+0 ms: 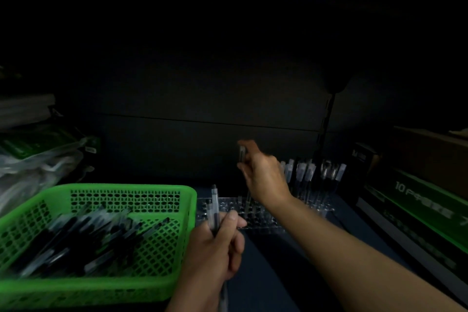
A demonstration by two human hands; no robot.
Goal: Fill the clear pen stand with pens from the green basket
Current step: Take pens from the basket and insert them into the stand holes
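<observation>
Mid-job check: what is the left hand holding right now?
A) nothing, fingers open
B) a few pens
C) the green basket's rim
B: the left hand grips a few pens upright beside the green basket, while the right hand pinches a single pen over the clear pen stand.

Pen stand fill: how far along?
Done: a row of pens stands at the right end of the clear pen stand. In hand: right hand holds one pen above it; left hand grips spare pens. Left: most holes look empty, green basket holds many loose pens.
</observation>
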